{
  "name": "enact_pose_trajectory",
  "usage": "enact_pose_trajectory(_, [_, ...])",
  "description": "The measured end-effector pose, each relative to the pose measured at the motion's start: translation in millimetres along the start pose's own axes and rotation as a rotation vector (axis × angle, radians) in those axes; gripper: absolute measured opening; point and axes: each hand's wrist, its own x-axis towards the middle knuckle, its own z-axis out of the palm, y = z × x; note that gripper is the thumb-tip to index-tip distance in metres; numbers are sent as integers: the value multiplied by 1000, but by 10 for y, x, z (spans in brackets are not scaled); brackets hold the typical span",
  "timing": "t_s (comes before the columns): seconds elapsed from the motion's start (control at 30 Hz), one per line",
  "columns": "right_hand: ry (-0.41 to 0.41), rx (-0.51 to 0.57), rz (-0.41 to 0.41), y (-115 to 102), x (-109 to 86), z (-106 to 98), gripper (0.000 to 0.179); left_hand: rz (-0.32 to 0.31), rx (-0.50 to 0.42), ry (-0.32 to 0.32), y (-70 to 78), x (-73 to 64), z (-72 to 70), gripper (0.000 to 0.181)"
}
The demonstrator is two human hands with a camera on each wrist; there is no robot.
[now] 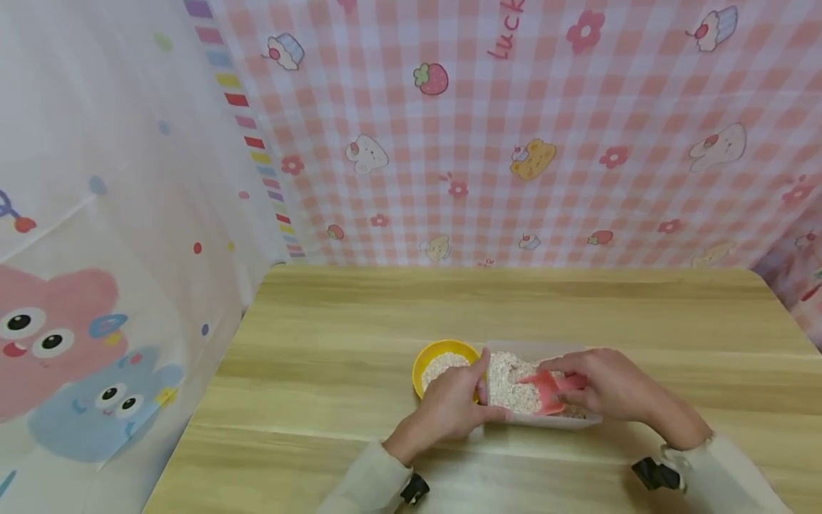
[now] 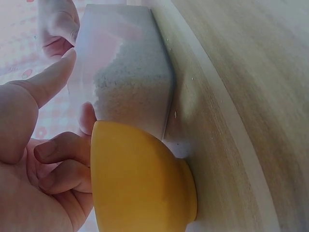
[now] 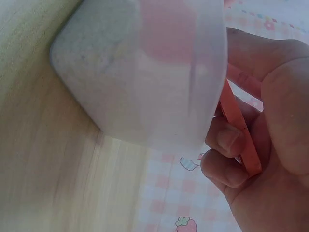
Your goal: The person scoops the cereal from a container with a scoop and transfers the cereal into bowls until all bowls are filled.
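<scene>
A clear plastic box (image 1: 539, 421) of rolled oats (image 1: 507, 392) stands on the table, and a yellow bowl (image 1: 418, 375) with oats in it sits close by its left end. My left hand (image 1: 449, 403) holds the box at its near left corner, thumb along the near side. Its other fingers (image 2: 67, 147) are bent between bowl and box, right at the bowl's rim. With curled fingers my right hand (image 1: 610, 382) grips the handle of a pink-red scoop (image 1: 548, 392). The scoop's head lies down in the oats, showing faintly through the box wall.
The wooden table (image 1: 308, 428) carries a few loose flakes beside the box in the left wrist view. A pink checked cloth (image 1: 398, 193) hangs behind the table, and a white printed curtain (image 1: 160, 214) hangs on the left.
</scene>
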Motion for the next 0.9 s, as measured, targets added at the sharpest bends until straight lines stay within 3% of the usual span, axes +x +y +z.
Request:
enact_pose_trajectory(0.67, [-8,27,60,14,8,15,37,3,10,-2,-6,4,-12,103])
enact_pose_trajectory(0.9, [1,44,91,10,-3,10,38,27,6,26,-19,-5,5,103])
